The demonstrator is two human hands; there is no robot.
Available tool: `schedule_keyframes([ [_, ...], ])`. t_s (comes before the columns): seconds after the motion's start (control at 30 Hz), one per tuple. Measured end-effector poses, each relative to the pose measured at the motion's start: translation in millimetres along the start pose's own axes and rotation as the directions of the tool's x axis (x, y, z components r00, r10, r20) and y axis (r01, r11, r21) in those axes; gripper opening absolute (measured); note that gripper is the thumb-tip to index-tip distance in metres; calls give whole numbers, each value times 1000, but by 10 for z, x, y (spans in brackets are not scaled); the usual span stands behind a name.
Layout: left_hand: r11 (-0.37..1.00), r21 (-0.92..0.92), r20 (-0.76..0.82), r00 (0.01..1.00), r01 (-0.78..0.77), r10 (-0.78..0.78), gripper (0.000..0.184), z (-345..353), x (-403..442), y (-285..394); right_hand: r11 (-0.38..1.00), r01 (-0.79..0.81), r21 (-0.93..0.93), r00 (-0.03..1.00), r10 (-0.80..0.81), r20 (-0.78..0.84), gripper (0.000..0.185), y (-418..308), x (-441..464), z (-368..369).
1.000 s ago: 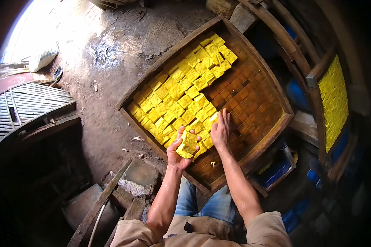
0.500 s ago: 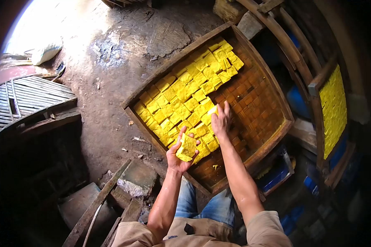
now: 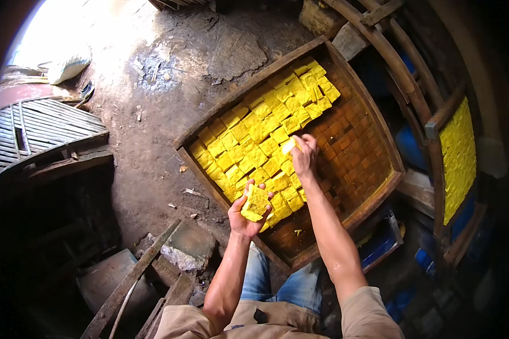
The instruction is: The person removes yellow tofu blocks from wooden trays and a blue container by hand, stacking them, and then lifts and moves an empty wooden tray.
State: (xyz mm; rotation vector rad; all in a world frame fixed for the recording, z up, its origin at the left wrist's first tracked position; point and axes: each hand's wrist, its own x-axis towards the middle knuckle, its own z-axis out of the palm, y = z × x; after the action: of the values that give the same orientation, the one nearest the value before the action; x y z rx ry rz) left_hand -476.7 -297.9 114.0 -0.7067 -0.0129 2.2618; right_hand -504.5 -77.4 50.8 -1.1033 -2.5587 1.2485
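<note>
My left hand [image 3: 245, 217], palm up, is closed around a few yellow tofu pieces [image 3: 255, 202] above the near-left side of the tray. Between the fingertips of my right hand [image 3: 305, 157] is a single tofu piece [image 3: 289, 146], held at the edge of the laid-out rows. Those rows of yellow tofu blocks [image 3: 246, 135] sit close together on the left part of a wood-framed tray with a woven bottom [image 3: 356, 135]. Whether the held piece touches the tray is hidden from this angle.
A yellow-covered tray [image 3: 458, 161] stands on the wooden rack [image 3: 398, 70] at right. Blue containers [image 3: 410, 147] are behind it. A slatted bamboo surface [image 3: 45, 133] is at left, and a concrete block [image 3: 189, 244] lies near my legs.
My right hand has moved slightly up, and its fingers are now drawn in around the tofu piece. My left hand keeps its hold. The whole view has shifted a little.
</note>
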Motion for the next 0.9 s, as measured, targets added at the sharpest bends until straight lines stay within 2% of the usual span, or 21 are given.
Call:
schedule_keyframes([
  [0.03, 1000, -6, -7, 1000, -9, 9, 44, 11, 0, 18, 985, -3, -171, 998, -8, -65, 49, -39, -6, 48],
  [0.07, 1000, -15, -13, 1000, -19, 19, 45, 17, -3, 31, 988, -69, -141, 998, 69, -4, 55, -65, -22, 78],
  [0.17, 999, -32, 45, 998, -42, 44, 49, -85, 46, 70, 995, -95, -19, 986, 97, 135, 63, -45, -152, 249],
  [0.2, 996, -68, 40, 998, -49, 52, 49, -86, 96, 69, 998, 13, -56, 999, -10, 44, 67, -122, -209, 259],
  [0.3, 991, -107, -20, 996, -85, 84, 49, -77, 206, 75, 992, 124, -13, 987, -122, 107, 64, -270, -168, 8],
  [0.33, 993, -57, -27, 994, -106, 105, 49, -26, 233, 56, 976, 147, 163, 977, -169, 129, 55, -181, -95, 1],
  [0.37, 992, -8, -32, 991, -130, 129, 49, 27, 257, 37, 979, 145, 144, 956, -177, 233, 45, -81, 6, -50],
  [0.43, 989, 1, -88, 985, -148, 147, 46, 78, 275, 5, 964, 95, 248, 925, -178, 336, 37, 14, 104, -240],
  [0.47, 986, -3, -110, 981, -164, 163, 45, 86, 294, -10, 909, 254, 332, 915, -337, 222, 36, 31, 35, -324],
  [0.57, 980, -39, -102, 976, -195, 190, 43, 84, 314, -95, 912, 256, 322, 867, -364, 341, 36, -407, -474, -765],
  [0.63, 977, -26, -55, 976, -210, 208, 44, -29, 355, -198, 908, 354, 223, 824, -416, 385, 43, -547, -788, -768],
  [0.67, 972, 84, -11, 976, -218, 219, 47, -82, 340, -271, 908, 358, 215, 834, -415, 364, 49, -541, -917, -665],
  [0.7, 957, 168, 10, 971, -237, 239, 50, -159, 311, -339, 921, 343, 184, 850, -387, 357, 55, -548, -1036, -615],
  [0.77, 962, 127, 14, 970, -243, 243, 52, -218, 223, -387, 939, 310, 152, 868, -344, 358, 65, -559, -1226, -612],
  [0.8, 953, 159, 4, 966, -257, 260, 54, -232, 167, -416, 924, 121, 363, 892, -261, 370, 66, -453, -1289, -626],
  [0.83, 958, 104, -142, 950, -266, 279, 56, -300, 100, -365, 831, -77, 550, 899, -181, 398, 68, -354, -1339, -639],
  [0.87, 974, 65, -89, 970, -219, 224, 57, -377, 31, -370, 869, -237, 434, 885, 10, 465, 65, -206, -1321, -749],
  [0.9, 985, 28, -31, 984, -172, 173, 58, -365, -6, -378, 968, 82, 236, 986, -114, 125, 52, 109, -1312, -656],
])
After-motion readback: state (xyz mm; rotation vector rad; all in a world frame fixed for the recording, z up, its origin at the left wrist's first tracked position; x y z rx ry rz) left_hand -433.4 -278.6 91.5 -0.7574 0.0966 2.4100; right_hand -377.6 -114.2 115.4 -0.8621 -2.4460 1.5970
